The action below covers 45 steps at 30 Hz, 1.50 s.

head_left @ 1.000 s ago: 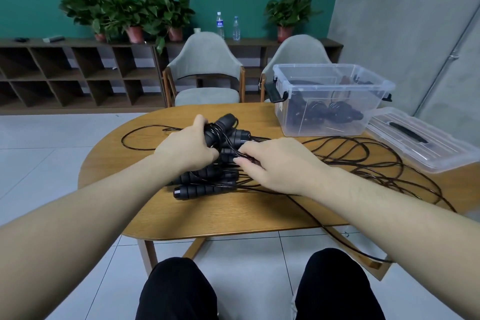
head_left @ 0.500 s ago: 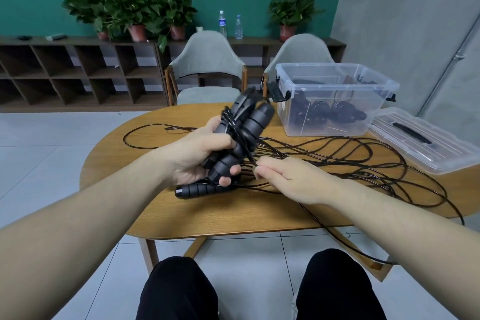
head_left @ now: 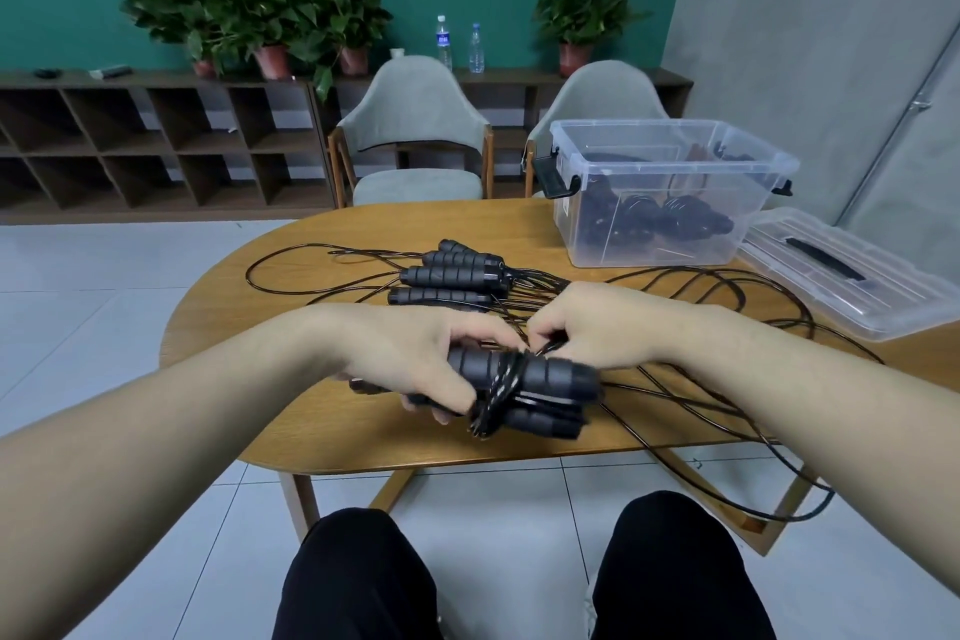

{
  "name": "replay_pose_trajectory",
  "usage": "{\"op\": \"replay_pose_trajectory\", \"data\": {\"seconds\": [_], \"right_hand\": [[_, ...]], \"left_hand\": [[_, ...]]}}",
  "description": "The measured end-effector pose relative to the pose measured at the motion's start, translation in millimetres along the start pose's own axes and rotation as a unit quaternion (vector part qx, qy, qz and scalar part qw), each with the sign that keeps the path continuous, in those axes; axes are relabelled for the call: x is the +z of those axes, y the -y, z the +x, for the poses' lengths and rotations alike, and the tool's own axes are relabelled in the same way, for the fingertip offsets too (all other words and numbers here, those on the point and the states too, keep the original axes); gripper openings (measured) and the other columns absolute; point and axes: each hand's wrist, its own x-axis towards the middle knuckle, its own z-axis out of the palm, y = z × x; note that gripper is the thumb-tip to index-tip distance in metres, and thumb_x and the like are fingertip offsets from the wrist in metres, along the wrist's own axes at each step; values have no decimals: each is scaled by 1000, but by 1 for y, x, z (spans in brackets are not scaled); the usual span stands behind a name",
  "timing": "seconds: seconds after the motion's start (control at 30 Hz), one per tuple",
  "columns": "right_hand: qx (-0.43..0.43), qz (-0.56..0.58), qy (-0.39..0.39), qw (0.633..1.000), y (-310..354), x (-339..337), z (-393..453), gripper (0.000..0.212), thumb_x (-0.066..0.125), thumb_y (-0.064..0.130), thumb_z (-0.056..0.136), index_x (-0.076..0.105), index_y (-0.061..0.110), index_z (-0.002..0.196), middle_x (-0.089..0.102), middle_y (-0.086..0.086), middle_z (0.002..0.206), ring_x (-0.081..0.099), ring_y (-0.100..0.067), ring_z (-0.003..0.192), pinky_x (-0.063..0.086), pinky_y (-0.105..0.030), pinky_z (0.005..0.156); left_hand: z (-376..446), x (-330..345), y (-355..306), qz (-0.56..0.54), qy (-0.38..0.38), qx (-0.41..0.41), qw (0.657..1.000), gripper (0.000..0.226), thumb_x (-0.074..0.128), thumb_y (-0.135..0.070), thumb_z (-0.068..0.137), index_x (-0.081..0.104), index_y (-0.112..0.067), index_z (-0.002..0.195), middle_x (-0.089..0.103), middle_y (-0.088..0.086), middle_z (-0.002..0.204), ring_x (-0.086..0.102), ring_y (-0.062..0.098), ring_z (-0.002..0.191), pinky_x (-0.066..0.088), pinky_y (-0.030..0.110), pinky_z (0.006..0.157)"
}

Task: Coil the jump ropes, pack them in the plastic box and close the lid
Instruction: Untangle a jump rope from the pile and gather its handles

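My left hand point(head_left: 415, 359) grips a bundle of black jump rope handles point(head_left: 540, 390) with cord wound round its middle, held low over the near table edge. My right hand point(head_left: 602, 327) pinches the black cord just behind that bundle. Several more black handles point(head_left: 447, 276) lie side by side on the wooden table point(head_left: 322, 437) beyond my hands, their loose cords point(head_left: 727, 286) spread to the right. The clear plastic box point(head_left: 660, 198) stands at the back right with coiled ropes inside. Its clear lid point(head_left: 852, 276) lies beside it on the right.
Two grey chairs point(head_left: 415, 140) stand behind the table. A low wooden shelf point(head_left: 156, 146) with potted plants and two bottles runs along the green wall. One cord point(head_left: 779, 515) hangs off the table's right front edge. My knees point(head_left: 358, 577) are under the near edge.
My left hand has brought the bundle of handles down from an upright hold towards me, now level. Several handles stayed on the table. My right hand has closed in on the cord at the bundle.
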Motion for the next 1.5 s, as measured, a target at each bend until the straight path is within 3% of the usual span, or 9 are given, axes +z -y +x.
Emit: {"op": "replay_pose_trajectory", "data": {"seconds": [0.13,0.3,0.47,0.63,0.83,0.97,1.1,1.27,1.5], "right_hand": [[19,-25,11,999,3,-9,9,38,69,55,84,59,21,71,54,6,62,47,-7,59,41,-29,56],[23,-12,-54,998,8,-16,13,29,65,51,89,66,23,78,62,5,70,51,-7,61,43,-29,57],[45,67,-117,990,6,-13,22,26,61,47,94,64,23,87,59,11,72,53,-7,64,46,-28,62],[113,77,-59,989,-23,8,20,30,63,46,93,55,22,77,61,6,68,56,-7,62,51,-30,64],[191,-16,-21,981,-53,17,1,26,57,47,96,60,25,82,67,5,72,62,-12,70,52,-31,66],[207,-66,-8,976,-68,26,-9,27,57,49,95,58,25,81,66,7,70,58,-6,67,49,-27,62],[212,21,-64,975,-78,33,-12,31,55,47,97,56,21,81,73,10,73,61,1,62,50,-28,64],[144,116,-86,979,-59,27,-16,23,42,37,106,50,26,87,68,7,68,61,-1,63,46,-22,65],[136,177,-16,975,-48,37,-30,30,31,47,105,57,32,102,52,9,67,53,-5,63,46,-26,68]], "left_hand": [[1,6,-17,313,40,-48,948,55,73,-36,72,51,-54,119,63,-3,119,65,22,98,56,47,88],[0,9,-39,542,-36,-149,826,53,66,-37,87,40,-41,133,58,-8,121,60,19,94,51,34,75],[-3,-1,-37,597,-174,-197,758,66,59,-27,90,21,-32,143,52,-3,132,48,18,69,46,31,57],[4,-21,-9,567,-288,-214,741,92,60,-23,91,-3,-41,155,46,3,135,51,18,65,44,29,45],[16,-39,39,354,-436,-185,806,66,59,-33,93,20,-40,146,49,8,132,58,29,78,52,37,61],[18,-47,59,44,-534,-113,837,63,62,-23,94,22,-37,141,63,10,107,69,35,72,62,48,62],[22,-40,55,-307,-576,5,758,50,58,-16,98,25,-35,131,64,15,109,69,26,68,60,43,61],[28,-34,49,-591,-465,101,652,39,57,-22,100,40,-21,135,62,18,112,72,29,76,57,35,58],[39,-35,47,-661,-418,178,597,45,56,-27,97,48,-11,138,59,15,103,64,24,64,50,30,51]]}}
